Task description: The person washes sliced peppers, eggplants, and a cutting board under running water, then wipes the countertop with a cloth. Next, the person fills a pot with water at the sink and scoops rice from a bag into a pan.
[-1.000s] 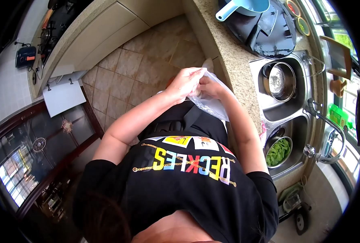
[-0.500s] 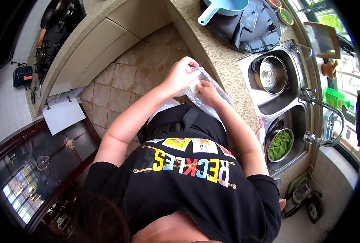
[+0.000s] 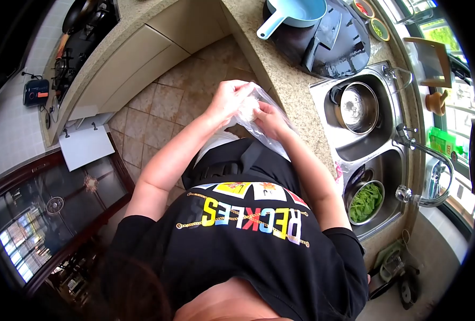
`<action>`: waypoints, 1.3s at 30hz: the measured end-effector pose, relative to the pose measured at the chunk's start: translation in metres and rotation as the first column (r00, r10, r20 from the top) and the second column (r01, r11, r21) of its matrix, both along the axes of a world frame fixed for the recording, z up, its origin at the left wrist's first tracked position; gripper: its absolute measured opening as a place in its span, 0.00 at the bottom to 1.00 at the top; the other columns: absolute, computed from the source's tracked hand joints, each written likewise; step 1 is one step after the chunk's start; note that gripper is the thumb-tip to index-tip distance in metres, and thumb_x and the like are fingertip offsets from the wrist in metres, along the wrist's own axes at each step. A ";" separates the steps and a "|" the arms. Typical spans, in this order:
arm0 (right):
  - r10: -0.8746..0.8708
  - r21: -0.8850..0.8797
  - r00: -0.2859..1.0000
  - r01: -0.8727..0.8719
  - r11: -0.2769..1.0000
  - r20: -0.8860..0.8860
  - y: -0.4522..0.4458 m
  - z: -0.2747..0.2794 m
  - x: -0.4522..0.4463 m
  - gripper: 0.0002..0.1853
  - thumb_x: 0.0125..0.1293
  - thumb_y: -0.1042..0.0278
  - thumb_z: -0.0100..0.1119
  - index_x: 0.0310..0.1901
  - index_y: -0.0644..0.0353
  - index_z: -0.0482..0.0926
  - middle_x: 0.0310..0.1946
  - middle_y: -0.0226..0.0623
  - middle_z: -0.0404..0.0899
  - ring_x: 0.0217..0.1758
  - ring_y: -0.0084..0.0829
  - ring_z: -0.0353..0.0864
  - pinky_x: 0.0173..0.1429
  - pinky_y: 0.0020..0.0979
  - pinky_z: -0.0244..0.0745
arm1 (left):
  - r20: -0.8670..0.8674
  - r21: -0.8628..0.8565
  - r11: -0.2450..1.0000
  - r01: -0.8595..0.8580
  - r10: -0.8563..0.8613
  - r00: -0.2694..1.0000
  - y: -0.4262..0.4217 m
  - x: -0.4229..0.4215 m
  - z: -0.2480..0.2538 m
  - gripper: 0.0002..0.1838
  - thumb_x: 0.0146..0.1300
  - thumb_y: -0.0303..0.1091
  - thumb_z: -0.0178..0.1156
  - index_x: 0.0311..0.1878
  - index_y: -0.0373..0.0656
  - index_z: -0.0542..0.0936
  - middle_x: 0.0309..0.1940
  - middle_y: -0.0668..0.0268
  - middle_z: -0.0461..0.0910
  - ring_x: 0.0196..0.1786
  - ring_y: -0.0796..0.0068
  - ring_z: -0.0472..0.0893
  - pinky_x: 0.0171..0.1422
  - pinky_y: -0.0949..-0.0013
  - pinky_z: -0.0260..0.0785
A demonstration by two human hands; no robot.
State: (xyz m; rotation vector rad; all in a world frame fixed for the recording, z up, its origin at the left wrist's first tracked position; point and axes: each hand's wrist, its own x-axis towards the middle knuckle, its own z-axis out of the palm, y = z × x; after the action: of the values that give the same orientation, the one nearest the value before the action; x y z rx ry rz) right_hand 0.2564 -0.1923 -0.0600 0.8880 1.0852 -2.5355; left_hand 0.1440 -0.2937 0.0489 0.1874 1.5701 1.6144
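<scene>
A clear plastic bag (image 3: 275,140) hangs in front of my waist, close to the counter's edge. Something whitish (image 3: 246,111) shows through its upper part; its kind cannot be made out. My left hand (image 3: 228,100) is closed on the bag's top, fingers pinched together at the upper edge. Lower and to the right, my right hand (image 3: 269,120) has its thumb and fingers closed on the bag beside the whitish contents.
Right of my hands runs a stone counter (image 3: 299,88) with a light-blue pan (image 3: 301,12), a cleaver (image 3: 325,35) on a black round board (image 3: 349,51), and small bowls. The double sink holds a metal pot (image 3: 358,108) and a bowl of green leaves (image 3: 367,203). A stove stands far left.
My left hand's fingers have closed in along the bag's top edge, and the whitish contents show more between my hands. The whole view has shifted slightly.
</scene>
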 end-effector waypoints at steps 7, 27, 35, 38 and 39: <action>0.074 0.299 0.993 -0.098 0.949 0.091 0.006 -0.024 0.014 0.14 0.68 0.72 0.46 0.52 0.68 0.71 0.40 0.33 0.77 0.38 0.22 0.73 0.45 0.25 0.69 | -0.128 -0.154 0.988 0.032 -0.052 0.990 0.010 0.004 0.010 0.13 0.65 0.36 0.55 0.39 0.35 0.80 0.17 0.77 0.70 0.16 0.92 0.60 0.18 0.82 0.50; 0.193 0.691 0.722 -0.692 0.209 0.664 0.035 0.077 -0.003 0.18 0.59 0.53 0.53 0.50 0.43 0.78 0.43 0.36 0.80 0.46 0.36 0.79 0.49 0.37 0.71 | -0.599 -0.219 0.715 0.664 -0.635 0.487 -0.008 -0.039 0.050 0.06 0.62 0.25 0.49 0.42 0.42 0.72 0.29 0.60 0.73 0.30 0.69 0.73 0.38 0.67 0.66; 0.218 0.652 0.844 -0.520 0.551 0.489 0.045 0.072 -0.023 0.17 0.65 0.62 0.50 0.53 0.59 0.74 0.43 0.37 0.80 0.49 0.28 0.78 0.53 0.31 0.71 | -0.621 -0.343 0.589 0.732 -0.727 0.294 -0.010 -0.067 0.062 0.17 0.56 0.20 0.45 0.48 0.39 0.77 0.31 0.56 0.73 0.36 0.62 0.75 0.43 0.66 0.66; 0.090 0.292 0.990 -0.118 0.949 0.108 0.041 0.012 -0.026 0.19 0.67 0.60 0.48 0.56 0.60 0.72 0.44 0.36 0.79 0.49 0.30 0.77 0.52 0.30 0.71 | -0.662 -0.316 0.769 0.555 -0.598 0.451 -0.010 -0.065 0.057 0.20 0.60 0.23 0.44 0.56 0.37 0.73 0.37 0.52 0.75 0.40 0.59 0.76 0.47 0.66 0.67; -0.019 0.119 0.996 0.009 0.993 0.086 0.033 0.038 -0.034 0.17 0.68 0.70 0.47 0.55 0.69 0.70 0.45 0.39 0.76 0.50 0.30 0.75 0.55 0.29 0.70 | -0.686 -0.328 0.762 0.558 -0.598 0.414 -0.010 -0.067 0.052 0.21 0.63 0.26 0.44 0.60 0.34 0.68 0.43 0.48 0.75 0.45 0.56 0.76 0.51 0.66 0.66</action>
State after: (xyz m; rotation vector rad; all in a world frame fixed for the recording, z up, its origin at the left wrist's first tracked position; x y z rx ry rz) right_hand 0.2220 -0.1588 -0.0224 1.0296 1.2174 -2.4398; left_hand 0.0772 -0.3033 0.1013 1.4157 1.8303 0.9191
